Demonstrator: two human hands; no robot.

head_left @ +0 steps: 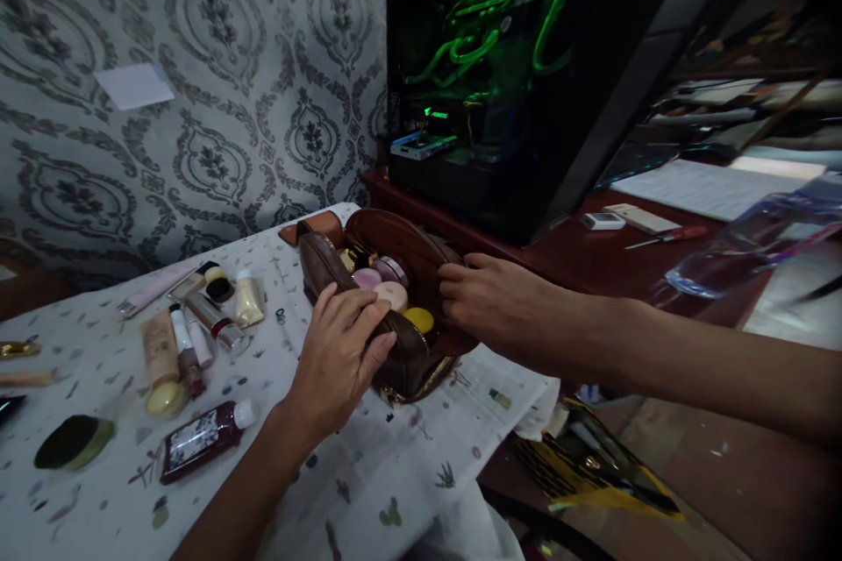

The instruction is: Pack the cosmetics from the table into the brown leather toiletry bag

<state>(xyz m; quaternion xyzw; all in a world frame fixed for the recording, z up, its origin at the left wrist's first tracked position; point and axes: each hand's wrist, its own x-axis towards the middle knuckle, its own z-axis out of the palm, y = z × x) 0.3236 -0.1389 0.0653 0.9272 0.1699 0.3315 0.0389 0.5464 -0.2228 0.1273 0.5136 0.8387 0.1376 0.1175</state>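
A brown leather makeup bag lies unzipped on a printed white cloth. Inside it are a yellow round container, pale pink round containers and some gold-coloured items. My left hand is closed over the bag's near rim, with its fingers reaching over the edge. The fingers of my right hand are curled around the raised far flap of the bag. Left of the bag lie cosmetics: a dark red bottle with a white cap, a beige tube and a cream tube.
A black computer case with green-lit tubing stands behind the bag on a red-brown desk. A clear plastic bottle, a red-handled screwdriver and papers are at the right. A dark oval brush lies at the cloth's left.
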